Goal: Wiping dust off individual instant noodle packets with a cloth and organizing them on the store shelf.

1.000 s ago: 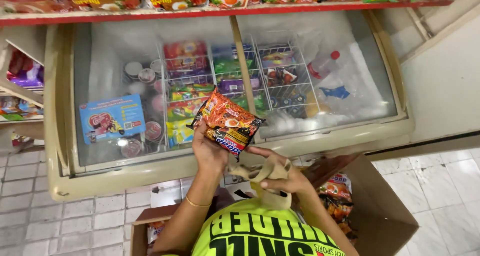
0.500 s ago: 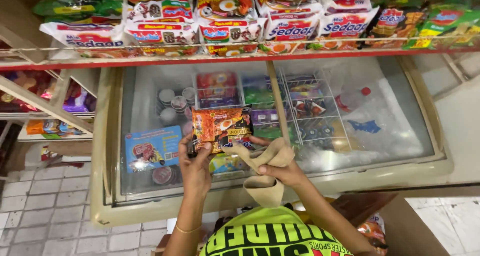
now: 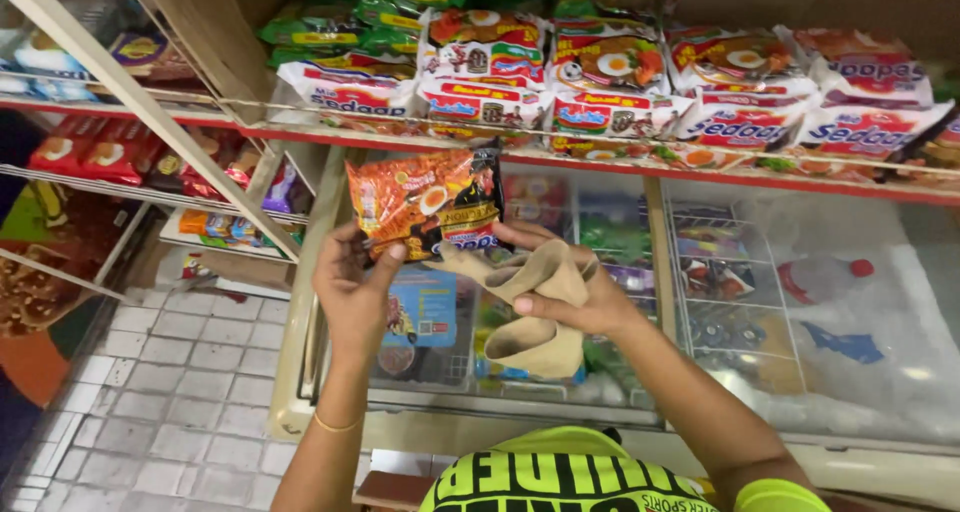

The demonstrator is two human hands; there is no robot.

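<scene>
Fingers (image 3: 385,257) of your left hand (image 3: 350,287) are pinching the orange instant noodle packet (image 3: 425,204) by its lower edge, keeping its face readable just below the stocked shelf (image 3: 600,162). Your right hand (image 3: 580,297) is clenching a folded beige cloth (image 3: 530,312) above the glass-topped freezer (image 3: 800,322), supporting the packet's other corner.

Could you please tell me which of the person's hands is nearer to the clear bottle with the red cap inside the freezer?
Right. The right hand, holding a tan cloth, is left of the bottle; the left hand is farther left still.
</scene>
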